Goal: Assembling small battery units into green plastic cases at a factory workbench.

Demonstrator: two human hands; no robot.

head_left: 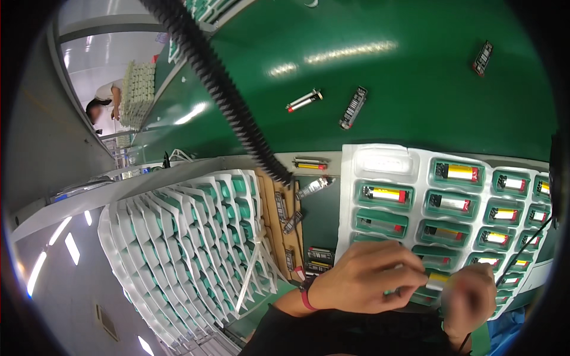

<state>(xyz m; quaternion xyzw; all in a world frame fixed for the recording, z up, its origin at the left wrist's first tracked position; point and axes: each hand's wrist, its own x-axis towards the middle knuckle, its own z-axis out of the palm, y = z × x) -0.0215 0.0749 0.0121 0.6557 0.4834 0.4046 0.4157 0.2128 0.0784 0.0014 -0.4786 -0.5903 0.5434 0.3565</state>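
Yellow-and-white slim rod-shaped item, one piece, in the hands

Location: yellow-and-white slim rod-shaped item point(438, 281), between both hands, above a white moulded tray with green pockets point(349, 178).
Left hand point(373, 276): thumb and fingertips pinching the item's left end; red band at wrist.
Right hand point(472, 296): curled at the other end, blurred; cannot tell how firmly it grips, if at all.
Handling (judged): light, stiff, smooth; liable to slip or roll. Best taken by the middle of the barrel with fingertips, sparing the ends.
Alongside: similar red-ended yellow or silver pieces point(460, 172) in the pockets; loose dark rectangular piece point(354, 108) on the green table point(415, 121); stacked white-and-green trays point(172, 249) at left; black ribbed hose point(219, 95) overhead.
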